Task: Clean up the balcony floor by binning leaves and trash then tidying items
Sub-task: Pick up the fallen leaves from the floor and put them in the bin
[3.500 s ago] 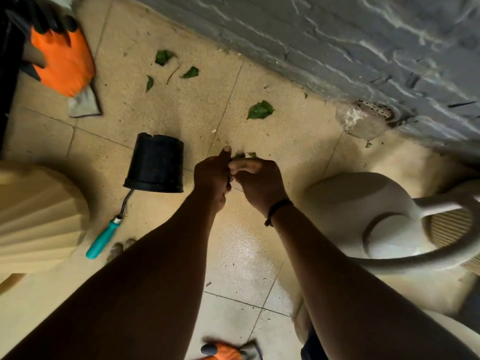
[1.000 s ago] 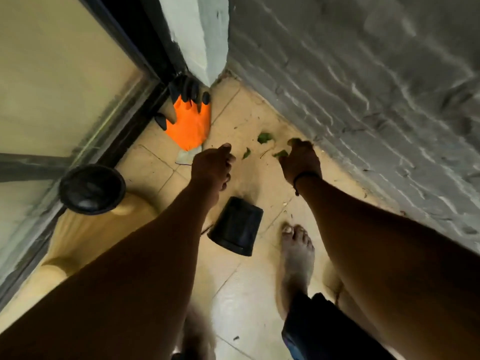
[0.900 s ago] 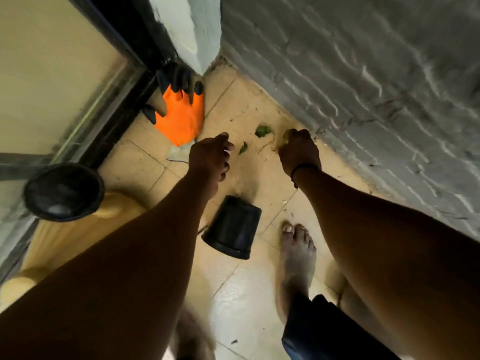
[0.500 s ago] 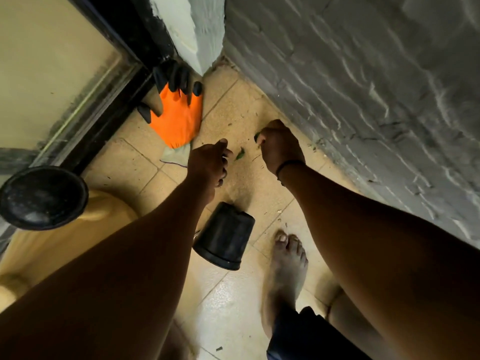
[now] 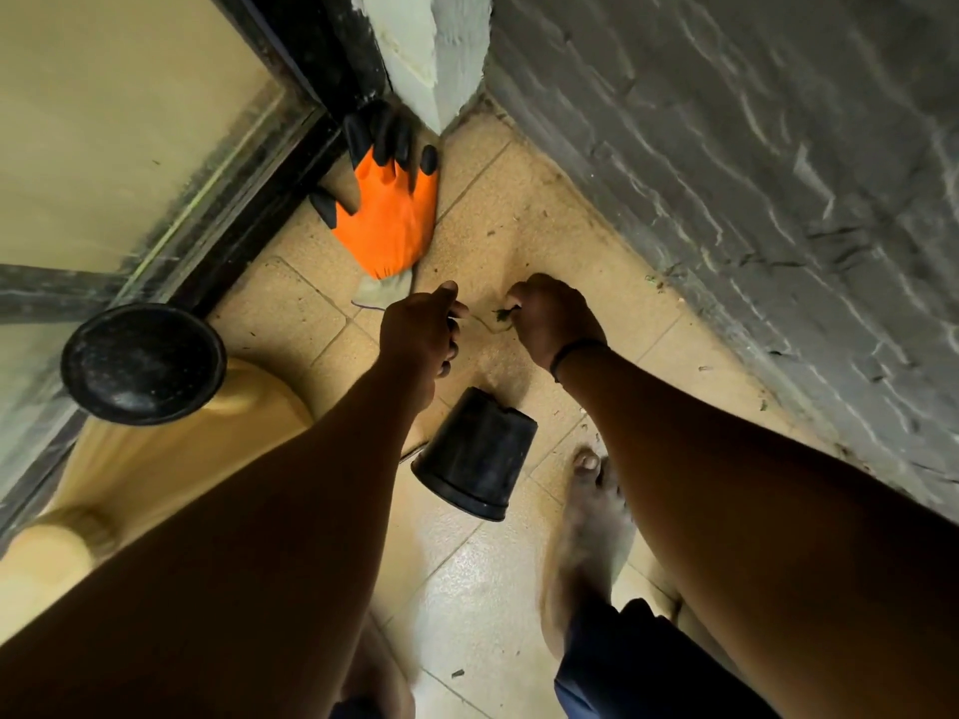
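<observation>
**Leaf scraps gathered in the corner of the balcony**

The fingers of the right hand (image 5: 552, 319) are curled in tight, and small dark green leaf scraps (image 5: 502, 316) poke out at their tips, so this hand grips the scraps just above the tiled floor (image 5: 467, 578). The fingers of the left hand (image 5: 421, 332) are curled as well, the thumb laid over them; whether anything lies inside that fist cannot be told, since the back of the hand hides the palm. The two hands are near each other, apart by a narrow gap, and a thin pale stem or thread runs across the tile between them.

Just below the hands a black plastic pot (image 5: 476, 455) lies tipped on its side, its rim turned toward the viewer. To the right of the pot a bare foot (image 5: 586, 526) stands on the tile. A dark band (image 5: 576, 351) circles the right wrist.

Above the left hand an orange work glove (image 5: 392, 215) with black fingertips lies flat, its fingers pointing into the corner where a black door frame (image 5: 249, 210) meets a pale painted pillar (image 5: 430, 49). A grey, rough painted wall (image 5: 752, 173) runs along the right side, with a few specks of debris at its foot. On the left a cream-coloured ribbed container (image 5: 171, 459) sits beside the glass door, topped with a round black cap (image 5: 142, 363).
</observation>
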